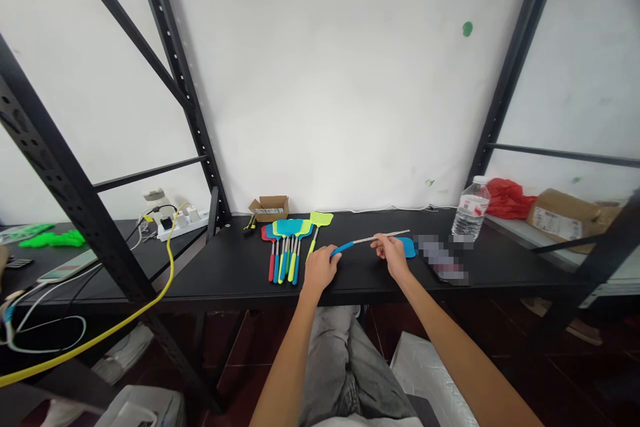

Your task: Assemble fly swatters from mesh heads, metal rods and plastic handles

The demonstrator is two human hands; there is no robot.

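My left hand (320, 270) is closed round the blue handle (342, 249) of a fly swatter. From the handle a thin metal rod (365, 240) runs to the right. My right hand (391, 253) pinches this rod, whose far end sticks out past the fingers. Just right of that hand is a blue swatter head (410, 248); whether it joins the rod I cannot tell. Left of my hands, several fly swatters (286, 230) in red, blue and yellow-green lie bunched, handles towards me. One yellow-green swatter (320, 220) lies beside the bunch, its handle end near my left hand.
On the black table (215, 273) stand a small open cardboard box (270, 208) and a water bottle (471, 210). A blurred-out flat object (443, 257) lies right of my right hand. Black metal posts (185, 80) frame the table. A yellow cable (167, 280) hangs at the left.
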